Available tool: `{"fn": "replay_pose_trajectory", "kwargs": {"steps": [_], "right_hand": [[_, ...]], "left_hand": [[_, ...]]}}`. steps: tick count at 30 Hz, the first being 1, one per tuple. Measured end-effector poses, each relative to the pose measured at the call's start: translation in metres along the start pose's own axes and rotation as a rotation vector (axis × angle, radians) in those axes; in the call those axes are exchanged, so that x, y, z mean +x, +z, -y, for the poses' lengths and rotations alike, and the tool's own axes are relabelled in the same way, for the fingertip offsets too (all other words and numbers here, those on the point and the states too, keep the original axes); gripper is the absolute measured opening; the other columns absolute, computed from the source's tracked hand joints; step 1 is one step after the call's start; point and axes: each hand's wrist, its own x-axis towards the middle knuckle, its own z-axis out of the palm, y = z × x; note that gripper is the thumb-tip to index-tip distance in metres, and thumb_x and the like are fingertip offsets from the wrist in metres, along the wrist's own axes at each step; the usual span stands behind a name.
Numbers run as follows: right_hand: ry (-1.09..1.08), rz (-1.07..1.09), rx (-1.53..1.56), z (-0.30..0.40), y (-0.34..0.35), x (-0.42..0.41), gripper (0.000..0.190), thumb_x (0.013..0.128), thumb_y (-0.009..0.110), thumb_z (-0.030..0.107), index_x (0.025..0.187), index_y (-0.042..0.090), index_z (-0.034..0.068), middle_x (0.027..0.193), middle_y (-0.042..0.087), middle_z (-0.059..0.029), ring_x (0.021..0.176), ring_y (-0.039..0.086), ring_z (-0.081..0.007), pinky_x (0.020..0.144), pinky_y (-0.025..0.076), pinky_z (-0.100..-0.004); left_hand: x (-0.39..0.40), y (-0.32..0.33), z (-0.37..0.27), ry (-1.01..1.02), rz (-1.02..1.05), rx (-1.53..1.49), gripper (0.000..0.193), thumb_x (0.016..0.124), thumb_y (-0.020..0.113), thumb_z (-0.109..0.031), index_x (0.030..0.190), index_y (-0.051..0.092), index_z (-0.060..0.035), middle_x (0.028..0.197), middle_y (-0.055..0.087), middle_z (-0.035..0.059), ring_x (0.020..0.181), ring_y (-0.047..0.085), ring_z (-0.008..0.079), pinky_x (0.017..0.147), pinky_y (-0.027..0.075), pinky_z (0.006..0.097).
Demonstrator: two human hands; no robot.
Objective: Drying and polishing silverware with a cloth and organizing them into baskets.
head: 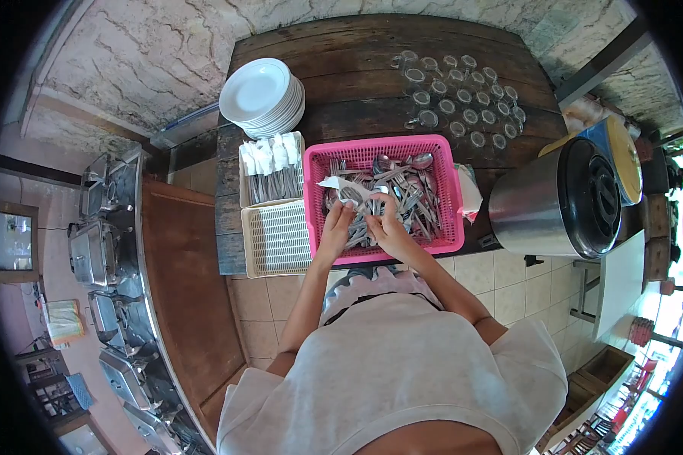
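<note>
My left hand (336, 227) pinches a white paper napkin (333, 182) wrapped partly round some metal cutlery (351, 196) above a pink plastic basket (458, 230). Close beside it, my right hand (390, 227) has its fingers bent at the cutlery and napkin; how firmly it grips them I cannot tell. Loose forks and spoons (418, 199) fill the pink basket. To its left, a cream plastic basket (243, 185) holds cutlery with its upper ends wrapped in white napkins (270, 154). A second cream basket (276, 239), with nothing in it, lies nearer to me.
White plates (256, 91) are stacked at the table's back left. Glass mugs (447, 106) stand at the back right. A large steel container with a black lid (538, 199) is on the right. Chafing dishes (94, 253) line a counter at the far left.
</note>
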Motion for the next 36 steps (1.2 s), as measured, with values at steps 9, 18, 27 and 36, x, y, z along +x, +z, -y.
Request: {"fn": "replay_pose_trajectory", "kwargs": {"steps": [9,18,27,36], "right_hand": [[0.008,0.027,-0.004,0.009,-0.002,0.004,0.034,0.089,0.043,0.014,0.115,0.022,0.008,0.063,0.05,-0.0066,0.053,0.05,-0.0116,0.048,0.039,-0.0254],[0.0,-0.119,-0.031,0.018,-0.001,0.0,0.022,0.087,0.049,0.017,0.104,0.041,0.004,0.061,0.056,-0.0068,0.037,0.042,-0.006,0.031,0.03,-0.0198],[0.079,0.016,-0.01,0.017,0.002,-0.002,0.02,0.086,0.05,0.015,0.101,0.043,0.004,0.067,0.058,-0.0077,0.036,0.044,-0.0069,0.031,0.033,-0.0212],[-0.235,-0.143,-0.19,0.029,0.007,-0.003,0.022,0.08,0.057,0.01,0.102,0.055,0.005,0.072,0.057,-0.0057,0.044,0.045,-0.0073,0.039,0.036,-0.0221]], "left_hand": [[-0.004,0.011,-0.015,0.146,-0.071,0.013,0.032,0.091,0.042,-0.027,0.105,0.05,0.0003,0.094,0.055,0.0042,0.087,0.051,0.0096,0.081,0.041,0.0243],[-0.003,0.016,-0.007,0.14,-0.157,-0.005,0.031,0.092,0.039,-0.029,0.078,0.05,-0.0031,0.069,0.043,-0.0038,0.064,0.034,0.0035,0.054,0.029,0.0209],[-0.007,0.012,-0.002,0.149,-0.272,-0.006,0.03,0.088,0.048,-0.031,0.079,0.056,-0.0036,0.068,0.05,-0.005,0.061,0.039,0.0011,0.052,0.032,0.0185],[-0.013,0.02,-0.014,0.152,-0.368,0.059,0.03,0.088,0.049,-0.029,0.073,0.057,-0.0043,0.064,0.044,-0.0065,0.059,0.033,0.0011,0.05,0.026,0.0187]]}}
